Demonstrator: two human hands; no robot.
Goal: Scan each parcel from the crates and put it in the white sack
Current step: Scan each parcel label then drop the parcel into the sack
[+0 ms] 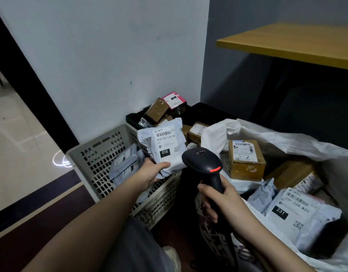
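Observation:
My left hand (149, 174) grips the lower edge of a white mailer parcel (163, 144) marked 010, its label facing me, above the grey perforated crate (94, 160). My right hand (220, 201) grips the handle of a black barcode scanner (203, 162), whose head sits just right of the parcel's lower corner with a red light showing. The white sack (287, 138) lies open at the right and holds a taped brown box (245, 160), a white mailer marked 231 (298, 214) and other parcels.
A dark crate (134, 118) behind the grey one holds several boxes, one pink (173, 100). More mailers (124, 165) lie in the grey crate. A wooden tabletop (298, 44) overhangs at the upper right. A grey wall stands behind, floor at the left.

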